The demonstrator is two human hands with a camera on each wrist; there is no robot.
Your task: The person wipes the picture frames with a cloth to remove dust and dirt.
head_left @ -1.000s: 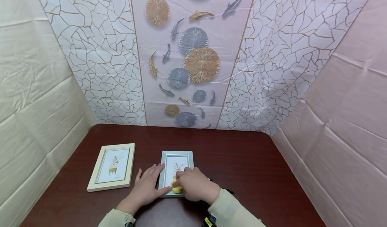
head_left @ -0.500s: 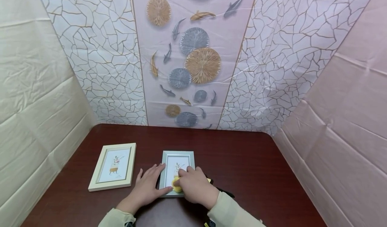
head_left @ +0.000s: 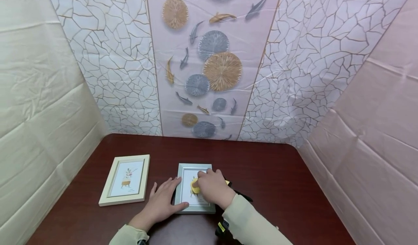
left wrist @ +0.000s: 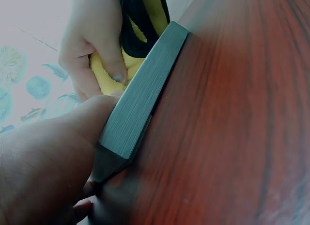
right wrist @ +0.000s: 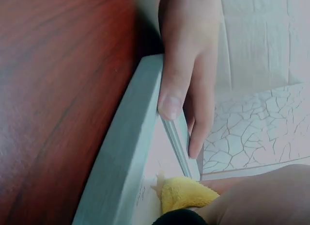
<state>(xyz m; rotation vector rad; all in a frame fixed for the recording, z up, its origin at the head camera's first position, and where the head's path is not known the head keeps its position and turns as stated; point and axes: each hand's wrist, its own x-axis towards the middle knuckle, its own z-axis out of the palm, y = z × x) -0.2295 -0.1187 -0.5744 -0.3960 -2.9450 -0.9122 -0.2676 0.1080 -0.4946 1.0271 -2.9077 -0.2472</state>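
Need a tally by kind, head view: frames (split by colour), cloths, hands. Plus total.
Cream frames: 1 (cream frame)
Grey-blue frames: 1 (grey-blue frame)
Cloths: 1 (yellow cloth)
Hands: 2 (left hand, right hand)
Total: 5

Left hand spread, right hand curled in a pinch.
The sleeved left forearm (head_left: 128, 235) rises from the bottom edge of the head view, and its left hand (head_left: 163, 200) lies palm down, fingers pointing forward and a little apart, thumb (head_left: 180, 206) stretched sideways toward the other hand. The sleeved right forearm (head_left: 256, 221) slants in from the lower right, the wrist just past the cuff; the right hand (head_left: 213, 187) shows its back, knuckles up, its fingers bent and its thumb, in the left wrist view, pointing downward. The two hands sit near each other.
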